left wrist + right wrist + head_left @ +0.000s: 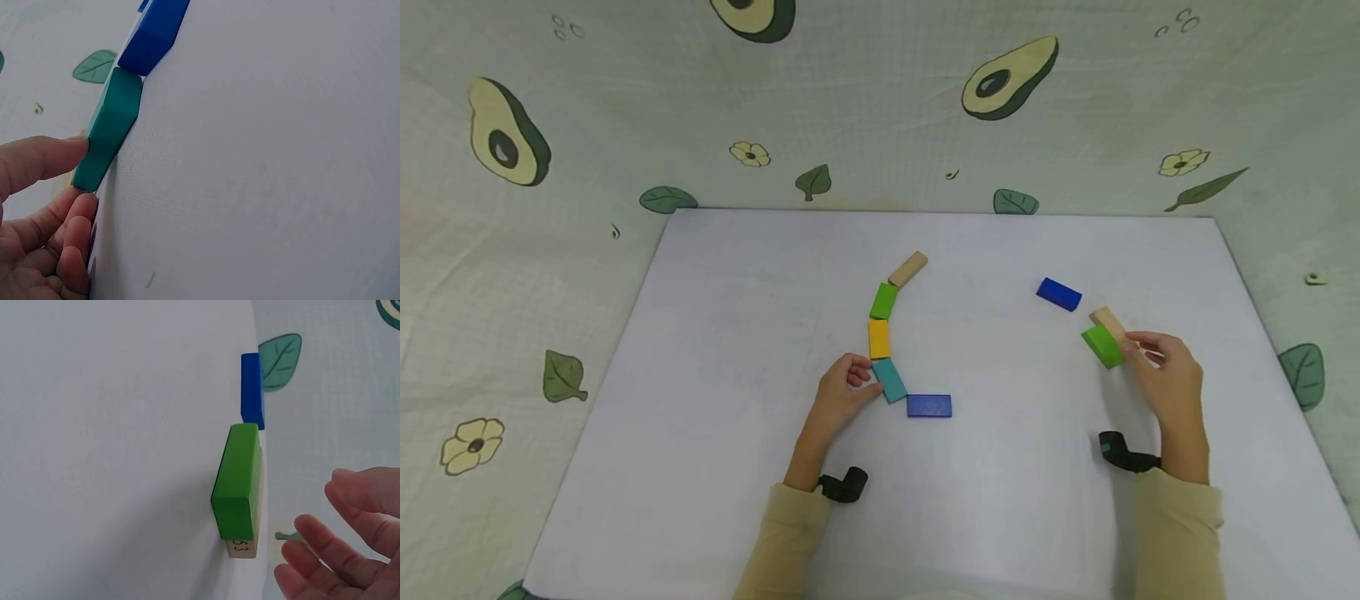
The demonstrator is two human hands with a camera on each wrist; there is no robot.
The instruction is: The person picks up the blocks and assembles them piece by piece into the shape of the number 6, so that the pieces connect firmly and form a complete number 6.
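Observation:
My left hand (pixel 844 392) pinches a teal block (pixel 890 381) lying flat on the white table, its thumb and a finger touching the block's edges. The blue-violet block (pixel 929 406) meets the teal block's near corner. Beyond the teal one, a yellow block (pixel 879 339), a green block (pixel 883 301) and a plain wooden block (pixel 908 269) continue the curved row. My right hand (pixel 1171 371) is beside a second wooden block (pixel 1107 321) and a second green block (pixel 1102 346), which lean together. The right wrist view shows its bent fingers (pixel 322 544) apart from both blocks.
A dark blue block (pixel 1059 294) lies beyond the right-hand pair. The white tabletop (pixel 737 333) ends at a far edge against a cloth (pixel 880 100) printed with avocados and leaves. Small black cameras (pixel 844 485) sit at both wrists.

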